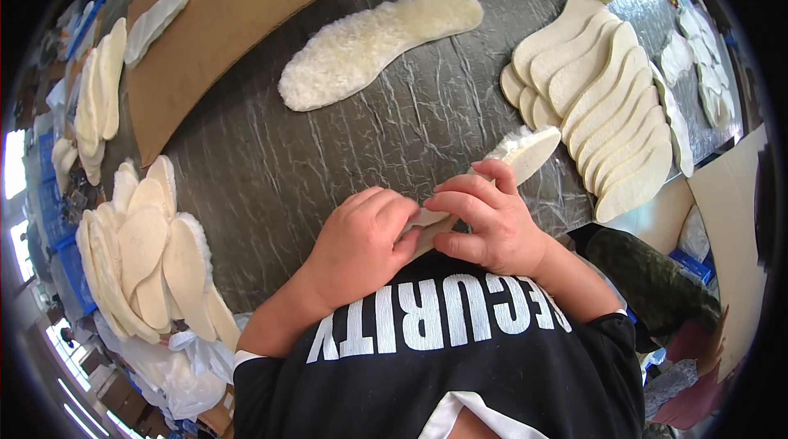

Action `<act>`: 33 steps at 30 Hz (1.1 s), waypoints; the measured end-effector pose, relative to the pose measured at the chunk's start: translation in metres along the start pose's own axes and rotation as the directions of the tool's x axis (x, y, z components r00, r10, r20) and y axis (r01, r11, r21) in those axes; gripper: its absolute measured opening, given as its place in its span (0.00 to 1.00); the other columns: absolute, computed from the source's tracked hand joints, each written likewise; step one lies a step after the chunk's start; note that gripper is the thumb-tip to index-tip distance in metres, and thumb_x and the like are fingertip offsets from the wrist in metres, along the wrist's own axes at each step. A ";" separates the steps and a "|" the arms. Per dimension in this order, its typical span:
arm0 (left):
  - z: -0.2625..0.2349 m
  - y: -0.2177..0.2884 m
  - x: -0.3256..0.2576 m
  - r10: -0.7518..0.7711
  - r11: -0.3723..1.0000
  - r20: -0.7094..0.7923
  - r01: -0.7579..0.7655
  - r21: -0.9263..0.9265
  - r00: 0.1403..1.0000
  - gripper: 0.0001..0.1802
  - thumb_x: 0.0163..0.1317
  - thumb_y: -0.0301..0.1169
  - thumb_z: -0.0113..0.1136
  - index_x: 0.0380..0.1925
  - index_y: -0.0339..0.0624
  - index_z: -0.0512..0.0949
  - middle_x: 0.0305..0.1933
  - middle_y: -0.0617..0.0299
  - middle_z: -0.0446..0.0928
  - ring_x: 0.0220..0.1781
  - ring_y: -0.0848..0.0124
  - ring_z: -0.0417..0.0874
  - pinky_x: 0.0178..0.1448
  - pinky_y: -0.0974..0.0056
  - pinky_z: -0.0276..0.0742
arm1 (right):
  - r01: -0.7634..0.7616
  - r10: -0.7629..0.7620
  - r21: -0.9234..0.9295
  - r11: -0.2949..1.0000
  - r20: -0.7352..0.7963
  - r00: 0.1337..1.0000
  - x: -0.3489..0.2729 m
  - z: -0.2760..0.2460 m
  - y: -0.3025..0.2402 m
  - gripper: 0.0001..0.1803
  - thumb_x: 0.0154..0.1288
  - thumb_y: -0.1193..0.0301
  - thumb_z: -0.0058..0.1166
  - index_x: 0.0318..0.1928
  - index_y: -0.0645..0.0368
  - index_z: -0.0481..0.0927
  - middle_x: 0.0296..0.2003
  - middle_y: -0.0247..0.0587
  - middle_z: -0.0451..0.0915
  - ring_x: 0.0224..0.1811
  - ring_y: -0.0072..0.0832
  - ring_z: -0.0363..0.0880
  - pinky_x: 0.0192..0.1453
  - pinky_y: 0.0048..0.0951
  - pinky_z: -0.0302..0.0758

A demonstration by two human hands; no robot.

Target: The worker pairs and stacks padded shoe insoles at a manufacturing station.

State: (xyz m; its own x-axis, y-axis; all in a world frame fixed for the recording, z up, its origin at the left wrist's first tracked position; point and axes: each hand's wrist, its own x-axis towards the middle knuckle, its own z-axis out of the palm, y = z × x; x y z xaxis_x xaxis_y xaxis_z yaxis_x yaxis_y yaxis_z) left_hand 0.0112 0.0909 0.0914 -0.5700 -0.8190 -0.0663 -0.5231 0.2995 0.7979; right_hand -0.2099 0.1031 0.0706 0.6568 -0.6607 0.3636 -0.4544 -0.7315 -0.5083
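Insole with a fleecy edge sits pinched between both hands just above the near edge of the counter, its toe end pointing up and to the right, its heel end hidden under the fingers. The left hand is curled shut over the heel part, knuckles up, and the right hand grips the same insole from the other side, fingers laid flat across its smooth face and thumb tucked beneath. To handle it well, I would judge that the grip should stay on the firm flat face and not crush the fleece rim, with both hands close together so the thin piece does not bend or twist, and the free toe end kept clear of the stacks. Well apart, further back on the counter, a single fleece insole lies pile side up. A fanned row of flat insoles lies to the right, and another heap of insoles lies to the left, with more along the far left rim. The counter has a dark, wrinkled, shiny covering, and a large sheet of brown cardboard lies across its far left corner. Crates and clutter ring the room's edges, too blurred to tell apart.
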 end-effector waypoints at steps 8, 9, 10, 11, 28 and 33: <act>0.001 -0.005 -0.002 0.092 0.994 -0.039 -0.094 -0.063 0.995 0.07 0.49 0.18 0.66 0.28 0.35 0.77 0.30 0.53 0.78 0.32 0.54 0.80 0.37 0.56 0.76 | -0.130 0.131 0.017 0.991 -0.097 0.987 -0.003 -0.006 0.005 0.20 0.48 0.68 0.63 0.44 0.55 0.78 0.50 0.45 0.76 0.50 0.40 0.77 0.56 0.42 0.72; 0.001 -0.005 -0.002 0.094 0.993 -0.038 -0.096 -0.066 0.995 0.07 0.49 0.18 0.66 0.28 0.35 0.77 0.30 0.53 0.78 0.32 0.54 0.80 0.37 0.56 0.76 | -0.174 0.177 0.040 0.984 -0.086 0.981 -0.003 -0.007 0.005 0.22 0.47 0.68 0.65 0.45 0.55 0.78 0.51 0.45 0.76 0.49 0.40 0.77 0.55 0.41 0.72; 0.001 -0.004 -0.001 0.113 0.992 -0.037 -0.115 -0.050 0.993 0.07 0.49 0.18 0.65 0.27 0.35 0.77 0.29 0.53 0.78 0.32 0.55 0.80 0.37 0.56 0.75 | -0.217 0.221 0.062 0.974 -0.074 0.973 -0.004 -0.009 0.005 0.23 0.46 0.69 0.67 0.46 0.55 0.78 0.51 0.45 0.76 0.48 0.40 0.78 0.54 0.40 0.72; 0.000 -0.003 -0.001 0.133 0.990 -0.035 -0.134 -0.033 0.990 0.07 0.48 0.17 0.65 0.27 0.35 0.77 0.29 0.53 0.78 0.31 0.55 0.79 0.37 0.56 0.75 | -0.217 0.221 0.060 0.974 -0.070 0.973 -0.002 -0.010 0.006 0.24 0.45 0.69 0.69 0.46 0.55 0.77 0.51 0.45 0.76 0.47 0.39 0.78 0.52 0.39 0.71; -0.005 0.003 0.000 0.263 0.964 -0.012 -0.262 0.047 0.965 0.08 0.48 0.18 0.64 0.29 0.34 0.76 0.30 0.52 0.76 0.32 0.54 0.78 0.38 0.54 0.74 | -0.274 0.271 0.091 0.957 0.042 0.962 0.004 -0.011 0.000 0.16 0.46 0.63 0.69 0.38 0.45 0.83 0.46 0.33 0.79 0.44 0.30 0.77 0.49 0.37 0.65; -0.006 0.001 -0.001 0.249 0.968 0.009 -0.249 0.026 0.968 0.08 0.49 0.18 0.64 0.30 0.34 0.76 0.31 0.52 0.77 0.32 0.54 0.78 0.38 0.54 0.74 | -0.291 0.287 0.080 0.954 0.054 0.956 0.006 -0.011 -0.003 0.13 0.44 0.64 0.69 0.34 0.44 0.84 0.43 0.27 0.79 0.45 0.28 0.77 0.49 0.36 0.64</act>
State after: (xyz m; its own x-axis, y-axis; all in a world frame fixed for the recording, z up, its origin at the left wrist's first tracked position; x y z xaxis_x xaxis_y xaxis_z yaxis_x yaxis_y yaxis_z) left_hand 0.0157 0.0890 0.0959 -0.6881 -0.7140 0.1294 -0.3807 0.5070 0.7733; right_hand -0.2107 0.0995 0.0832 0.5305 -0.8326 0.1595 -0.5760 -0.4921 -0.6527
